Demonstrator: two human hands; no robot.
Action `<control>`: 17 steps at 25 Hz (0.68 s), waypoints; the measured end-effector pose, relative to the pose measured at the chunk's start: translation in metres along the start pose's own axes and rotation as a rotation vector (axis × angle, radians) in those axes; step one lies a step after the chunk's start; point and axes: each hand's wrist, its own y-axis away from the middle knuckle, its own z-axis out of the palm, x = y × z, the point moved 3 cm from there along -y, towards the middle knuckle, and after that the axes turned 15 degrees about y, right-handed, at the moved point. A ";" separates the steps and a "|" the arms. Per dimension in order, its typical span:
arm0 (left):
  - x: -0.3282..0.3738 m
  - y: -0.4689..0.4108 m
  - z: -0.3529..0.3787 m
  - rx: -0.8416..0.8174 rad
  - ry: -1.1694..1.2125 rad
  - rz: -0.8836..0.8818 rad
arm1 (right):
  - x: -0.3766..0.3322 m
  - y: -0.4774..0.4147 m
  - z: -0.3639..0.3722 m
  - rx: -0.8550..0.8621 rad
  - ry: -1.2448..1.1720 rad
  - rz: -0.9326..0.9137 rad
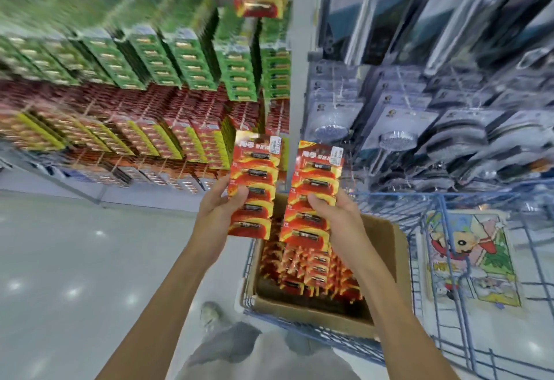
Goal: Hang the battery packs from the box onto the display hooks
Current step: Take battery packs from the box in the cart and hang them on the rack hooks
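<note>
Above the open cardboard box (pixel 386 248) of battery packs, the left hand (pixel 217 215) grips one red strip of packs (pixel 253 188) upright and the right hand (pixel 335 218) grips a second strip (pixel 314 194) just beside it.

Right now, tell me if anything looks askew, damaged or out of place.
Nothing damaged. The packs in the box lie jumbled and tilted, not stacked. The strips in the left hand and right hand look intact.

txt | L pack (pixel 254 170) top: white Chinese chars, too blurred | R pack (pixel 317 176): same | price stickers (pixel 337 152): illegible
</note>
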 end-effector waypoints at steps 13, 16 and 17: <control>0.173 -0.036 -0.138 0.081 0.140 0.241 | -0.109 -0.045 0.218 0.007 0.146 -0.315; 0.208 -0.047 -0.171 0.063 0.154 0.267 | -0.123 -0.052 0.263 0.035 0.139 -0.341; 0.219 -0.048 -0.181 0.067 0.157 0.275 | -0.128 -0.053 0.275 0.059 0.139 -0.341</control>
